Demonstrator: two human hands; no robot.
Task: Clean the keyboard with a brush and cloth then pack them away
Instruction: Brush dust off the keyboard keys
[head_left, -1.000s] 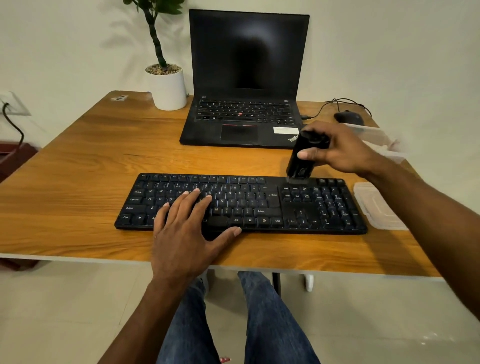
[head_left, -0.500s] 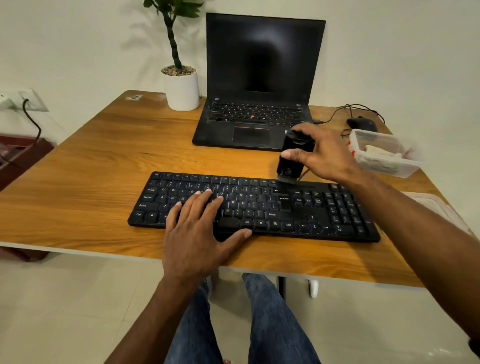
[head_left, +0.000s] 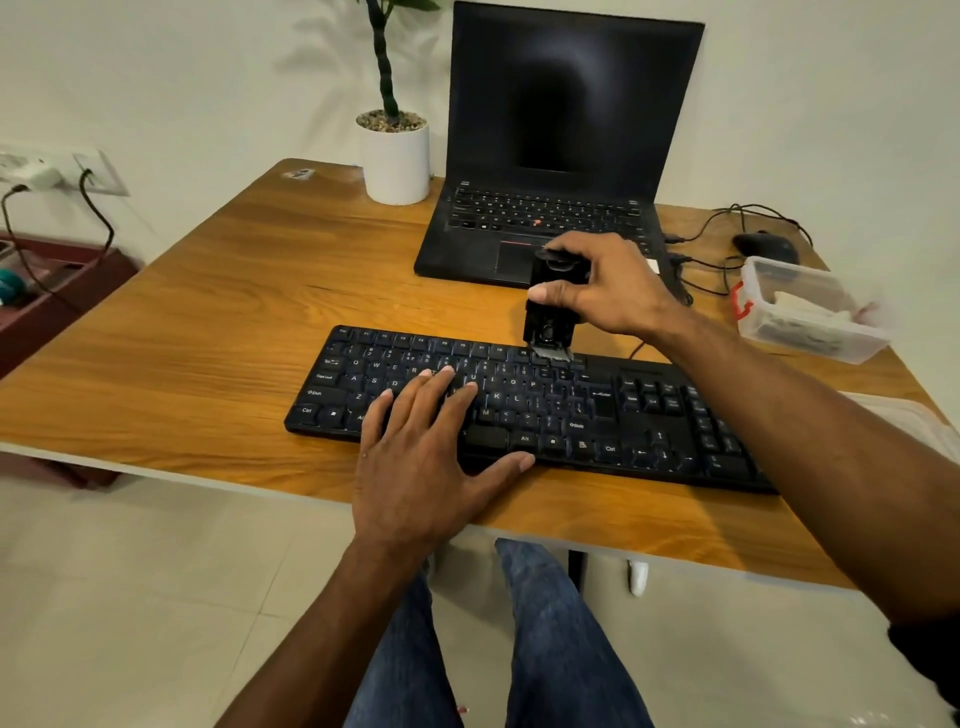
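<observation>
Right hand, centre-right of frame, grips a chunky black plastic brush upright, its pale bristles touching the top key row of the flat black plastic keyboard. Left hand lies flat, fingers straight, pressing the keys at lower centre. Legible keycaps: Ctrl, Alt, Shift, Enter. The keyboard lies on a glossy wood-grain table. At right, a clear plastic box with a red clasp holds something pale. Behind: an open black laptop, white cylindrical plant pot, cream wall.
</observation>
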